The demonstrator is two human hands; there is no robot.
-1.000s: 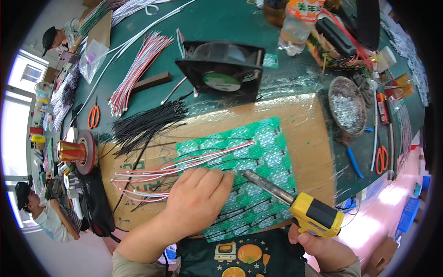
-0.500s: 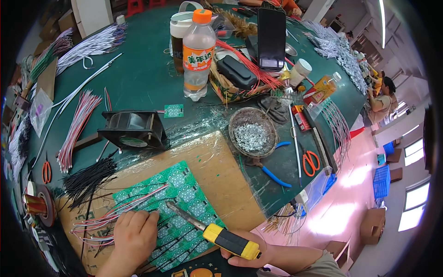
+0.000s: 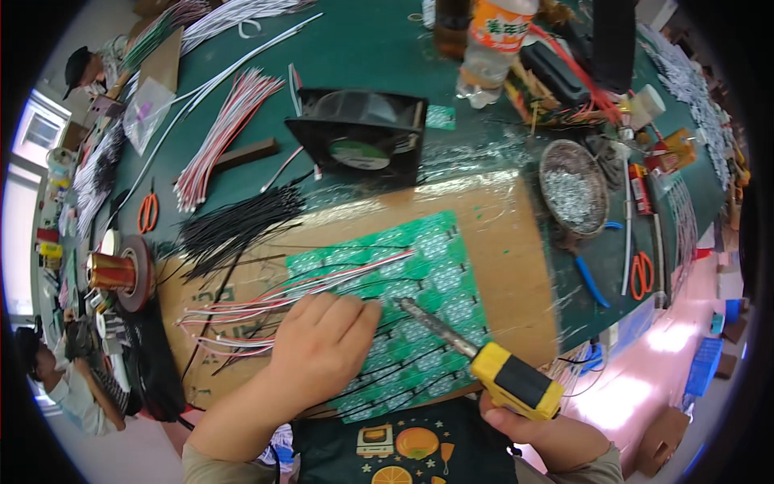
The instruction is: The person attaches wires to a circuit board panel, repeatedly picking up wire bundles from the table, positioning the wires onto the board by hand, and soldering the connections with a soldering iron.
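A soldering iron with a yellow and black handle [image 3: 516,379] is gripped in my right hand [image 3: 504,419]. Its metal tip hangs at or just over a green circuit-board panel [image 3: 435,323], and I cannot tell whether it touches. My left hand [image 3: 322,343] rests at the panel's left side, thumb and fingers pinched together close to the tip. What the pinch holds is hidden; thin black wires run across the board beside it. Red and white wires [image 3: 347,278] lie over the panel, just beyond my left knuckles. The panel rests on a brown cardboard sheet [image 3: 516,274].
Beyond the cardboard stand a black fan [image 3: 363,137] and a heap of black wires [image 3: 234,226]. To the left is a solder spool [image 3: 133,274]. A bowl of small silvery bits [image 3: 572,194], pliers [image 3: 592,282], orange scissors [image 3: 641,274] and a bottle [image 3: 492,48] occupy the right.
The view has swung left and down, so the table appears shifted right and a person shows at the left. Both hands keep about the same place by the panel; the iron is still held.
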